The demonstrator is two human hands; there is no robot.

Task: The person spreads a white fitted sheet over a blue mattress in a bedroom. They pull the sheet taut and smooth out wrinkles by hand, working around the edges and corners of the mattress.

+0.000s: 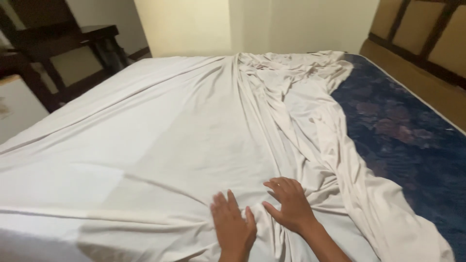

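Note:
A white bed sheet [160, 140] lies over a mattress, smooth on the left and bunched in long folds down the middle and right. My left hand [233, 225] rests flat on the sheet near the bed's front edge, fingers spread. Beside it, my right hand [290, 204] presses palm-down on a wrinkled fold, fingers apart. Neither hand grips the cloth. The dark blue patterned mattress [403, 140] shows bare on the right side, where the sheet does not reach.
A dark wooden chair or table frame [58, 53] stands at the back left. A cream wall [242, 24] runs behind the bed. A padded headboard with dark wooden strips [427, 43] lines the right side.

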